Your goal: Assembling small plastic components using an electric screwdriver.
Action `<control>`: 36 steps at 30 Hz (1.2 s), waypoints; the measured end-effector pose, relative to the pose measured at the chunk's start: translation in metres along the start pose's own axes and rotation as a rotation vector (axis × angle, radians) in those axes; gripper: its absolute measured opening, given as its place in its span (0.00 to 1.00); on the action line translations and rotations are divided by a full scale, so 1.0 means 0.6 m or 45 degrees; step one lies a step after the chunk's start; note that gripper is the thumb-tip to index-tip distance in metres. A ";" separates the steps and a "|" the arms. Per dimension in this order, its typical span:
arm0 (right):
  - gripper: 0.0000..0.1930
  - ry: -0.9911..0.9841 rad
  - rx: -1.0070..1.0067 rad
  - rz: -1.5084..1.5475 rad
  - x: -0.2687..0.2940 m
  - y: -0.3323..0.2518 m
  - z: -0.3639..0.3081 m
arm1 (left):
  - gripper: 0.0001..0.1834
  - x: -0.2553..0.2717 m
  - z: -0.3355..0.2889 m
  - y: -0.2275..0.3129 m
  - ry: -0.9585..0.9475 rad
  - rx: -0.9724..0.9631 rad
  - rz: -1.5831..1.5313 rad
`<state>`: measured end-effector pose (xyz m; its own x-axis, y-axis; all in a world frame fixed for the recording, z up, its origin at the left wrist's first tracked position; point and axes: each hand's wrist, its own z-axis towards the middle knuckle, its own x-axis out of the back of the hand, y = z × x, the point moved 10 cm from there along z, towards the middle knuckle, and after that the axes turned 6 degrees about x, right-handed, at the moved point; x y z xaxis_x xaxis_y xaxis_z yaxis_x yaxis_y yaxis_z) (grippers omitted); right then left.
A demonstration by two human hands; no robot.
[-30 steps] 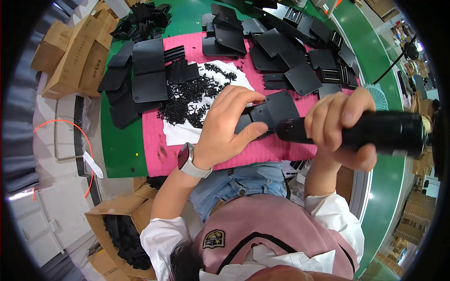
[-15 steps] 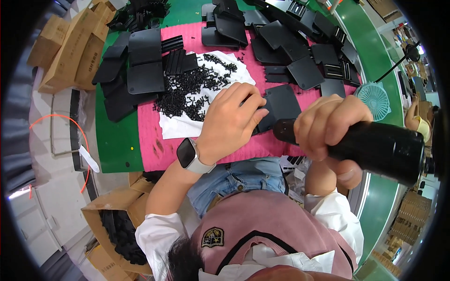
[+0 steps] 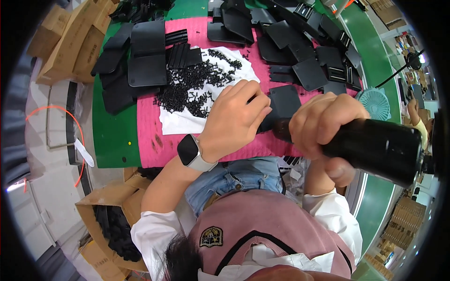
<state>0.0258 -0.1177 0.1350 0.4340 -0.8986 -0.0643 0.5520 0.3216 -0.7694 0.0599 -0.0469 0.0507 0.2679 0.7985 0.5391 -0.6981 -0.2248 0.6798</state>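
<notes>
My right hand point(image 3: 323, 124) is wrapped round a thick black electric screwdriver point(image 3: 375, 147), its narrower front end pointing left. That tip reaches the near edge of a black plastic plate point(image 3: 285, 99) lying on the pink mat. With curled fingers, my left hand point(image 3: 236, 117) grips the left side of this plate; a smartwatch is on its wrist. The fingertips are partly hidden, and so is the spot where the screwdriver meets the plate. Just beyond my left hand, many small black screws point(image 3: 190, 84) are heaped on a white cloth point(image 3: 176, 125).
More black plates point(image 3: 147, 70) are stacked at the left of the pink mat point(image 3: 152, 152), and another pile point(image 3: 307, 72) lies at the far right. A turquoise fan point(image 3: 373, 103) stands right of the mat. Beside me on the floor is an open carton point(image 3: 86, 203) holding black parts.
Both hands keep nearly the same pose. The screwdriver's tip has shifted slightly at the plate's near edge, and the whole view has moved a little.
</notes>
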 end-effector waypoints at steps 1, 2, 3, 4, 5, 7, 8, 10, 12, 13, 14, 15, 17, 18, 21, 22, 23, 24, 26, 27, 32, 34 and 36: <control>0.19 0.001 0.014 -0.020 0.001 -0.007 -0.001 | 0.06 -0.004 0.005 0.002 -0.032 0.007 0.018; 0.19 -0.001 -0.039 -0.197 0.005 -0.007 -0.004 | 0.06 -0.004 0.008 0.008 -0.034 -0.024 0.015; 0.18 0.002 -0.078 -0.394 0.010 -0.017 -0.007 | 0.05 -0.006 0.013 0.011 -0.036 -0.018 0.028; 0.18 0.193 -0.172 -0.333 0.011 -0.006 -0.014 | 0.05 -0.001 0.012 0.008 -0.035 -0.001 0.062; 0.20 0.284 -0.117 -0.286 0.009 -0.001 -0.013 | 0.05 0.002 0.010 0.013 -0.051 -0.008 0.103; 0.23 0.426 -0.057 -0.107 0.030 0.000 -0.012 | 0.12 0.003 0.007 0.017 -0.107 0.005 0.176; 0.25 0.472 -0.052 0.043 0.044 -0.001 -0.011 | 0.16 0.002 0.010 0.023 -0.130 0.002 0.232; 0.31 0.661 -0.112 0.243 0.094 -0.023 -0.026 | 0.24 0.002 0.014 0.050 -0.152 -0.059 0.295; 0.29 0.896 -0.230 -0.073 0.152 -0.034 -0.045 | 0.31 -0.002 0.011 0.073 -0.201 -0.097 0.547; 0.28 0.946 -0.351 -0.232 0.180 -0.024 -0.067 | 0.32 -0.018 0.009 0.071 -0.255 -0.050 0.621; 0.28 0.995 -0.472 -0.389 0.215 -0.005 -0.094 | 0.34 -0.031 0.006 0.065 -0.305 0.003 0.698; 0.28 0.930 -0.479 -0.583 0.243 0.007 -0.114 | 0.33 -0.033 0.008 0.068 -0.312 0.027 0.695; 0.35 0.768 -0.315 -1.136 0.282 0.017 -0.153 | 0.32 -0.038 0.012 0.072 -0.322 0.043 0.705; 0.37 0.779 -0.304 -1.274 0.289 0.023 -0.170 | 0.32 -0.038 0.012 0.067 -0.356 0.086 0.692; 0.35 0.738 -0.680 -1.528 0.238 0.003 -0.134 | 0.23 -0.001 0.016 0.068 -0.176 0.057 0.574; 0.35 0.739 -0.663 -1.520 0.232 0.003 -0.131 | 0.20 0.012 0.021 0.065 -0.123 0.085 0.468; 0.34 0.672 -0.558 -1.796 0.218 -0.012 -0.118 | 0.15 0.028 0.028 0.069 -0.039 0.055 0.495; 0.34 0.601 -0.447 -2.067 0.200 -0.024 -0.105 | 0.15 0.042 0.032 0.068 0.058 0.046 0.577; 0.31 0.631 -0.362 -2.101 0.184 -0.031 -0.090 | 0.13 0.071 0.035 0.060 0.199 0.051 0.667; 0.29 0.499 -0.146 -2.150 0.153 -0.043 -0.068 | 0.13 0.077 0.036 0.060 0.209 0.048 0.682; 0.24 -0.292 0.367 -1.888 -0.009 -0.009 -0.032 | 0.12 0.120 0.026 0.020 0.297 0.383 -0.109; 0.23 -0.468 0.391 -1.994 -0.047 0.005 -0.019 | 0.11 0.118 0.022 0.004 0.277 0.446 -0.224; 0.20 -0.474 0.395 -2.009 -0.055 0.009 -0.016 | 0.11 0.125 0.007 -0.019 0.366 0.530 -0.432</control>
<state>0.0077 -0.0891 0.1268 -0.5471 -0.2748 0.7907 0.6792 -0.6978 0.2274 0.0908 0.0132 0.0852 0.1995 0.9695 0.1421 -0.2714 -0.0847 0.9587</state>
